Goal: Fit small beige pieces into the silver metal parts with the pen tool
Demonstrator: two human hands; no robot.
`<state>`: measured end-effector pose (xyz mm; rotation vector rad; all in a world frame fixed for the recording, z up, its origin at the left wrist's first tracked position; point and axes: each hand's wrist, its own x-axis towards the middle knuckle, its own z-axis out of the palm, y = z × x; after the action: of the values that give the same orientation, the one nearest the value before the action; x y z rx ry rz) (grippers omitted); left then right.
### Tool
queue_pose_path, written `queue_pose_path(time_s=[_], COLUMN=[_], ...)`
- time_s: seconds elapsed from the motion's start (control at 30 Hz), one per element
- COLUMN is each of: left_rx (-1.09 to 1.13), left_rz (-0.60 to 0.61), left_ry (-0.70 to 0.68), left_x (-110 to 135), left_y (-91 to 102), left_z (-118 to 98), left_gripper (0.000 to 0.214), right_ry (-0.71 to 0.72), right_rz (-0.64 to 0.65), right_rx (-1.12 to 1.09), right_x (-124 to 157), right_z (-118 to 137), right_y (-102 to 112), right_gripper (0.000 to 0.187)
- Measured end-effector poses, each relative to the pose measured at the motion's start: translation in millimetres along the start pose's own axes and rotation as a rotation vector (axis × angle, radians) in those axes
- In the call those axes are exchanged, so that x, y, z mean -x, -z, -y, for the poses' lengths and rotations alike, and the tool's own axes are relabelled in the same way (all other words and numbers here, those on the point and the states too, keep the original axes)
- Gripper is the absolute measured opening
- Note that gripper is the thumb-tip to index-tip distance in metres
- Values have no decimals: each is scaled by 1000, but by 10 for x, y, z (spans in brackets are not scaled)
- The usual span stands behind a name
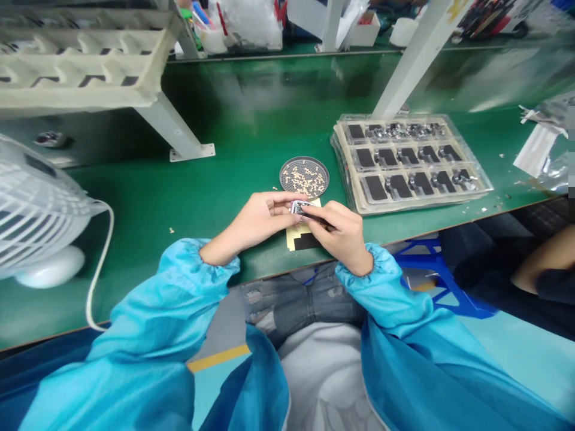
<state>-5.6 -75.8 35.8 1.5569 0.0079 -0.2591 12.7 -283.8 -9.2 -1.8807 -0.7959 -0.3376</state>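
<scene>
My left hand (258, 218) pinches a small shiny metal part (300, 207) just above the near edge of the green table. My right hand (342, 233) is closed around a thin dark tool, its tip against that part. Under the hands lies a yellow sheet (293, 239) with a black patch (308, 242). Just beyond them sits a round mesh dish (304, 176) holding several tiny pale pieces. To the right lies a clear plastic tray (411, 161) with rows of pockets; some hold black pads, some hold metal parts.
A white fan (33, 212) with its cord (99, 263) stands at the left. A cream rack (81, 60) on white legs rises at the back left, a white post (417, 57) behind the tray. Foil bags (545, 140) lie far right. Another person's arm (541, 263) shows at the right edge.
</scene>
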Motion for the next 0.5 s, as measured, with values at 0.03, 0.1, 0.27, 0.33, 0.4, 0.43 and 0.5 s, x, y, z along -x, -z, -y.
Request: queue_pose_path(time_s=[0.03,0.1,0.27,0.33,0.4,0.43,0.5], left_rx=[-13,-46,-111,-123,-125,-126,-131], left_rz=[4,18,62,74,71,62,36], left_ry=[8,20,-4,-21,-42,-53,-73], left_x=[2,7,14,16,20,23,29], left_y=[6,19,61,67,61,56,42], left_z=[-8,-26,-34,-24,-16,-16,-20], left_gripper=[55,56,57,57,56,56,55], right_ry=[36,103,183,188,177,166,138], right_rz=[-5,-12,-10,-17,-30,-35,-40], right_rx=[6,18,18,15,16,16,7], right_x=[0,-4,-14,-13,-12,-12,-18], right_z=[-8,-23,-54,-58,-51,-42,-16], right_y=[-1,2,19,21,21,21,24], right_gripper=[24,24,24,24,23,22,21])
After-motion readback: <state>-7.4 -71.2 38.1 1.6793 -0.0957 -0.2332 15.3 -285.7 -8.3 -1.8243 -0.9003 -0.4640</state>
